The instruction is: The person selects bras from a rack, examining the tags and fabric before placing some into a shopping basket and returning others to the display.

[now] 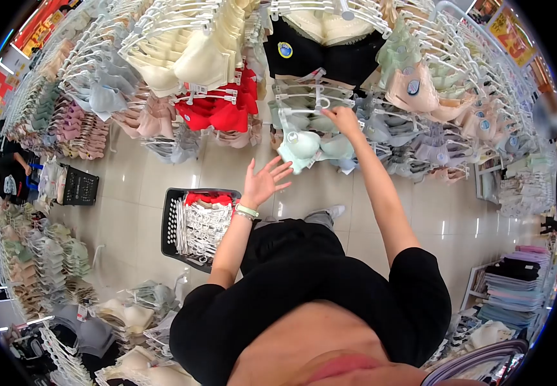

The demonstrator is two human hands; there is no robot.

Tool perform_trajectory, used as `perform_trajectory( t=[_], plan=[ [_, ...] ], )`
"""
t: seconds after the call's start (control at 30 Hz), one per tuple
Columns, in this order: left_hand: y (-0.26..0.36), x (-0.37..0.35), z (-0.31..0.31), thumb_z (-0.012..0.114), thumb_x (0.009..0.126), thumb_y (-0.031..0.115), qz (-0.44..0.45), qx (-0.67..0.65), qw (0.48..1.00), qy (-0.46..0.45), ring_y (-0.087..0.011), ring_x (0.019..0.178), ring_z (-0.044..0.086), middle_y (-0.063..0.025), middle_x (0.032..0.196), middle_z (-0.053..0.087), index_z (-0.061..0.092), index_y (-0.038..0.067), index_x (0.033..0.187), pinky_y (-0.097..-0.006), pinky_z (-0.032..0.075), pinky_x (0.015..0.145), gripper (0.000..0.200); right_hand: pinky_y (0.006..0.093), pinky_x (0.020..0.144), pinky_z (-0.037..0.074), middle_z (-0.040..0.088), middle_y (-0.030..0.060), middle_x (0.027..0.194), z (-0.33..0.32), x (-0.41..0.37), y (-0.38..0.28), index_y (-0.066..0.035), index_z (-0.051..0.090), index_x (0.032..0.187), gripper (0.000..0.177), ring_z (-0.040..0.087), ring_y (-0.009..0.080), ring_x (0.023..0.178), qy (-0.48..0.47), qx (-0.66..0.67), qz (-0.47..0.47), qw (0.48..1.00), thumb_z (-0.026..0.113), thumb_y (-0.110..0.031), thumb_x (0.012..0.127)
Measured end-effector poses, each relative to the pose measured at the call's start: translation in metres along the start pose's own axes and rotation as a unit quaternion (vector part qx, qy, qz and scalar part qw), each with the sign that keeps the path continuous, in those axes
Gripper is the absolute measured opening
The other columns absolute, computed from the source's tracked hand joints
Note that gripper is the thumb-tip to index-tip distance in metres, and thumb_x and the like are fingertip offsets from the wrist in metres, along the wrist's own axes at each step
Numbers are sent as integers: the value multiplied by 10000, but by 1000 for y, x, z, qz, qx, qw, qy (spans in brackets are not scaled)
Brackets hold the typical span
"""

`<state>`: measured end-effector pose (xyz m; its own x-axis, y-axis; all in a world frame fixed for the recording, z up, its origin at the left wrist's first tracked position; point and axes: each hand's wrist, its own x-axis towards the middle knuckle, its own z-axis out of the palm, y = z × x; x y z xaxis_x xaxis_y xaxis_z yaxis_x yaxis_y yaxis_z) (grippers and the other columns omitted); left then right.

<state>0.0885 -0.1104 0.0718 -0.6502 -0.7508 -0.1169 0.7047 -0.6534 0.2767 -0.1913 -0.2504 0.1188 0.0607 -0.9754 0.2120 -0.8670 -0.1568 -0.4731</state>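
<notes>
My right hand [341,121] is closed on a white hanger [307,112], near its hook. From this hanger hangs a pale mint-green bra [301,147], in front of the rack. My left hand [268,182] is spread, palm up, just below and left of the bra's cup, with nothing in it. A bracelet is on the left wrist. Beside my left forearm a dark basket [169,222] stands on the floor, filled with white hangers [198,225] and some red items [209,198].
Racks of bras on hangers rise ahead, with red bras [217,110] and black garments [323,55]. More bras hang behind at lower left. A person [11,177] stands at far left by another dark basket [80,186]. Folded garments [510,289] are stacked at right.
</notes>
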Motion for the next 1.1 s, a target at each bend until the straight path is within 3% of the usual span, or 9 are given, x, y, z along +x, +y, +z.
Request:
perform_trajectory(
  t=[0.33,0.47,0.57,0.63,0.67,0.73,0.8,0.93,1.1],
  plan=[
    [-27,-48,-15,332,881,402,-8,202,965,169,-212,1016,518,-144,1169,512,403,46,1228,-339,394,862,502,432,629,415,578,211,728,38,41,53,11,608,775,350,564,355,695,-61,-18,-82,995,500,-320,806],
    [-43,-84,-31,470,845,282,68,481,832,268,-175,909,549,-106,985,594,473,-27,1128,-284,421,803,419,439,624,423,583,209,763,39,53,56,-12,612,820,317,561,379,716,-50,-65,-109,991,479,-300,816],
    [-55,-110,-17,531,816,271,114,521,762,368,-213,929,534,-145,1002,569,473,-48,1105,-306,413,821,435,447,605,424,578,208,744,42,58,59,-16,609,804,270,553,395,690,-38,-64,-116,991,498,-262,807],
    [-59,-126,-18,586,759,263,180,663,589,426,-277,970,491,-195,1034,500,444,-58,1086,-351,395,830,480,441,642,420,590,197,787,45,56,58,-17,613,824,237,553,379,735,-8,-94,-97,991,547,-239,771],
    [-59,-131,-17,586,759,263,180,660,589,431,-277,970,491,-195,1034,500,444,-58,1086,-351,395,830,480,441,642,420,590,197,787,43,47,48,-17,613,824,237,553,379,735,-12,-93,-101,990,547,-239,771],
    [-58,-140,-18,603,727,210,208,614,649,399,-320,1006,458,-217,1063,455,417,-54,1101,-362,372,867,493,436,717,396,574,173,871,43,22,22,-26,594,869,254,520,358,837,205,-146,-138,958,591,-236,727],
    [-64,-147,-28,613,711,186,223,632,621,406,-322,1002,457,-212,1049,453,410,-51,1094,-364,367,870,494,428,775,359,517,148,946,47,-8,-3,-35,538,933,306,462,336,915,252,-129,-40,958,600,-237,711],
    [-63,-156,-26,647,647,110,244,640,568,456,-342,956,454,-196,989,463,433,-35,1053,-381,372,843,481,416,774,356,479,164,951,67,-36,-16,-4,471,972,335,451,328,900,264,-66,-127,954,594,-180,715],
    [-74,-176,-58,640,656,134,195,669,485,529,-344,887,494,-191,918,533,510,-3,1000,-402,392,793,392,356,759,389,487,158,903,77,-8,-27,36,446,990,345,488,276,823,235,131,-6,963,614,-148,753]
  ],
)
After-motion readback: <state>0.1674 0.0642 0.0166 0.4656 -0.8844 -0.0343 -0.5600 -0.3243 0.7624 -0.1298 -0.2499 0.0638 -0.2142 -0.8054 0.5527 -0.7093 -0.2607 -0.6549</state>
